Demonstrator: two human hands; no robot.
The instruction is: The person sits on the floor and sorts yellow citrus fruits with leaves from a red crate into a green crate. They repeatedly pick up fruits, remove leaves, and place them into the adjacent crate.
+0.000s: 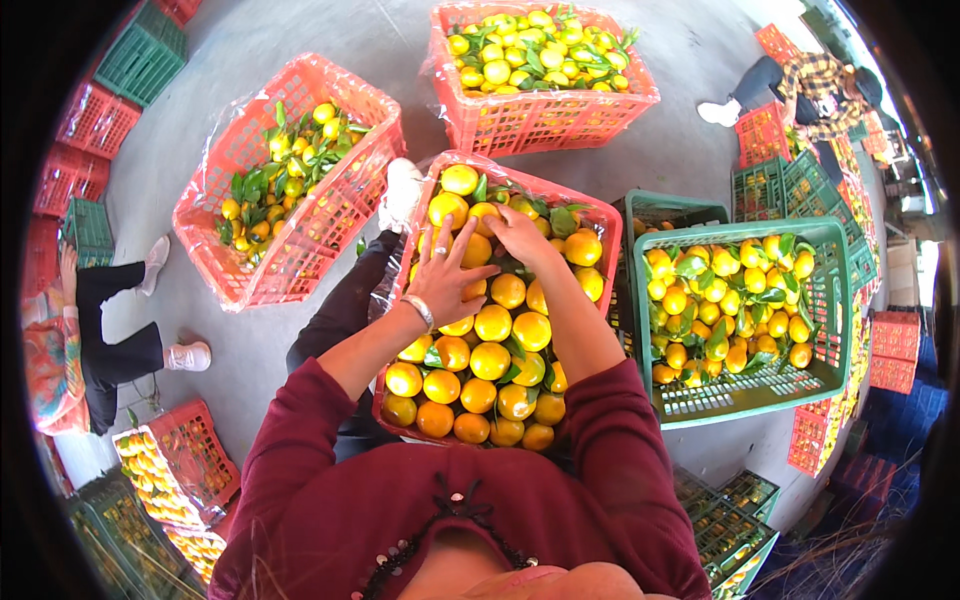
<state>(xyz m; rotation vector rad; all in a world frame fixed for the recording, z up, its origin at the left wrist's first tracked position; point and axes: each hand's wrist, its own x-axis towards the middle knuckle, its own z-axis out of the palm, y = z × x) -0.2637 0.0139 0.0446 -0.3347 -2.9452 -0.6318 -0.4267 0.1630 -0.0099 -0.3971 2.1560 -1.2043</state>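
Observation:
A red plastic crate (pixel 611 225) with a clear plastic liner stands before me, filled with orange mandarins (pixel 493 322) and a few green leaves. My left hand (pixel 448 274), with a ring and a bracelet, lies spread over the fruit in the upper left part of the crate. Close beside it, my right hand (pixel 525 238) reaches down among the mandarins, its fingertips by a fruit (pixel 484 217) near the far side. Whether the right fingers grip anything is hidden. Toward my body, the mandarins sit in fairly even rows.
At right, a green crate (pixel 750 409) holds smaller leafy mandarins. Two lined red crates, one at left (pixel 225 195) and one ahead (pixel 540 124), hold more leafy fruit. A seated person (pixel 56 352) is at left, another person (pixel 817 97) at far right. Stacked crates (pixel 142 56) line the edges.

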